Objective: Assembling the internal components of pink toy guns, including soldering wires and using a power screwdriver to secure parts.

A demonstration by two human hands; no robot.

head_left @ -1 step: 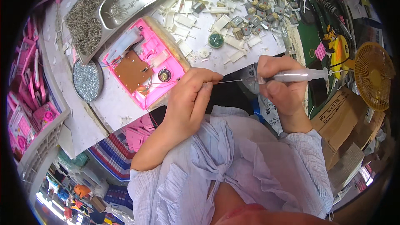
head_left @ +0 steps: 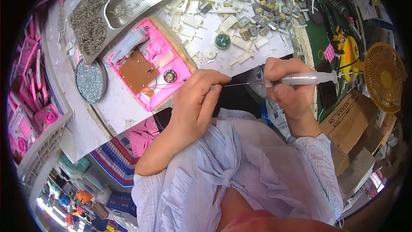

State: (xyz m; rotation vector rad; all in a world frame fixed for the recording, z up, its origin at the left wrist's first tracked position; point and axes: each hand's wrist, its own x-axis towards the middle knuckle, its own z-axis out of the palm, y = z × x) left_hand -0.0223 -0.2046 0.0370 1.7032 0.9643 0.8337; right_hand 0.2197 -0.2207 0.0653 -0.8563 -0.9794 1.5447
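My right hand [head_left: 294, 94] is closed round a clear syringe [head_left: 302, 78] with its plunger end toward the right. A thin needle [head_left: 237, 85] points left from it to the fingertips of my left hand [head_left: 193, 99]. That hand is closed in a pinch; what lies between thumb and forefinger is hidden. Red wires [head_left: 165, 87] run to it from an open pink plastic housing [head_left: 162, 98] on the table. Inside the housing sit a brown circuit board [head_left: 136, 72], a round black part [head_left: 170, 76] and a white motor holder [head_left: 164, 59].
Small motors and white plastic holders [head_left: 242, 21] lie heaped at the back. A green round container [head_left: 222, 41] stands before them. Left are a metal tray [head_left: 141, 0], many springs [head_left: 88, 25] and a dish of grey granules [head_left: 90, 81]. A yellow fan [head_left: 383, 77] stands right, above cardboard boxes [head_left: 349, 118].
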